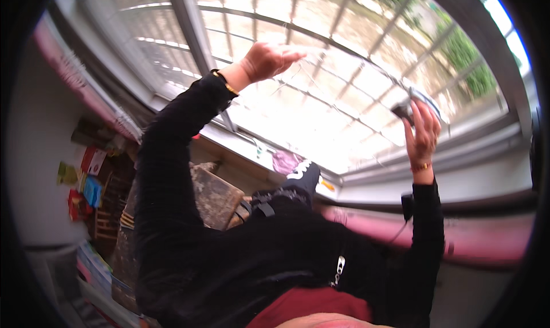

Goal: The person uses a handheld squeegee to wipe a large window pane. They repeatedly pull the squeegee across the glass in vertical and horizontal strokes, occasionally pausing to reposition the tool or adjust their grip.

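My left hand [275, 62] is raised in front of the barred window, its fingers bunched and pointing right. Blur at the fingertips hides whether they pinch anything. Thin pale lines show near them against the bright outdoors. On the other side, my right hand [423, 132] grips a small blurred object [403, 110], part dark and part pale, too smeared to name. It is close to the window bars. Behind both hands, metal security bars [343, 40] cross the window opening. The left window sash [189, 27] has a grey metal frame.
Below the window runs a white sill [262, 160] with a purple cloth [285, 161] and a small orange item [328, 185]. My knee is at the sill. A worn brown surface [217, 195] is beside me. Boxes and packets [92, 160] stand lower left. Pink panels [485, 233] line the wall.
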The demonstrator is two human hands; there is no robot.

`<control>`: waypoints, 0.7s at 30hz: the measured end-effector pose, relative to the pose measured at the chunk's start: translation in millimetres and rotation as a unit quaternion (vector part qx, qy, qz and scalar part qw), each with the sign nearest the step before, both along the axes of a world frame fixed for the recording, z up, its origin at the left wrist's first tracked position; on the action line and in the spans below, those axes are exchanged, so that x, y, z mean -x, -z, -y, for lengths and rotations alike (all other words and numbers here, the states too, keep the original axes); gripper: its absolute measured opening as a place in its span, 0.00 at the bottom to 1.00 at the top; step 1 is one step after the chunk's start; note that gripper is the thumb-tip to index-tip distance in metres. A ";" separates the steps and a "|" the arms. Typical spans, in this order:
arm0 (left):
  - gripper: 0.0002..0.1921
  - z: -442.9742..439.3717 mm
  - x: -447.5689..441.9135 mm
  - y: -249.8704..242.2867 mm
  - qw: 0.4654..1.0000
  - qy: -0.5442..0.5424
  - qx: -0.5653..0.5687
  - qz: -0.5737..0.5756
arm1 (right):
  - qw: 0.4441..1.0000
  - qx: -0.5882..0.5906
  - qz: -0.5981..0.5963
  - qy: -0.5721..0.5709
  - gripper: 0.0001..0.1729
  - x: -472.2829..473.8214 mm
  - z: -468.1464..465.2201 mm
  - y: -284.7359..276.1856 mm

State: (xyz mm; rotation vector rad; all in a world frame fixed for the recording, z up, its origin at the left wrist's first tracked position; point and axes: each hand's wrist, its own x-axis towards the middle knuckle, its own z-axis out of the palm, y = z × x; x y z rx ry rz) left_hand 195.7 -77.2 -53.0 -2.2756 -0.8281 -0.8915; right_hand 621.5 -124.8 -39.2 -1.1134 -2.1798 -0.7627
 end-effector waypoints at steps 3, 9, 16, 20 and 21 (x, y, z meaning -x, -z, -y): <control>0.13 -13.8 60.8 -56.8 0.979 -0.077 -0.079 0.173 | 0.999 -0.040 -0.015 -0.011 0.28 0.4 -8.7 11.3; 0.06 -35.7 150.8 -52.1 0.779 -0.271 -0.132 0.550 | 0.995 -0.092 -0.025 -0.005 0.19 -3.8 -20.3 14.4; 0.06 -59.1 152.5 -13.4 0.798 -0.245 -0.060 0.548 | 0.995 -0.090 -0.040 0.007 0.16 -7.7 -17.8 16.4; 0.14 -65.1 142.8 -4.7 0.838 -0.312 -0.178 0.411 | 0.994 -0.098 -0.050 0.019 0.16 -13.1 -15.8 15.5; 0.17 -68.1 140.1 -1.2 0.855 -0.279 -0.193 0.393 | 0.994 -0.100 -0.046 0.021 0.17 -14.1 -16.5 15.2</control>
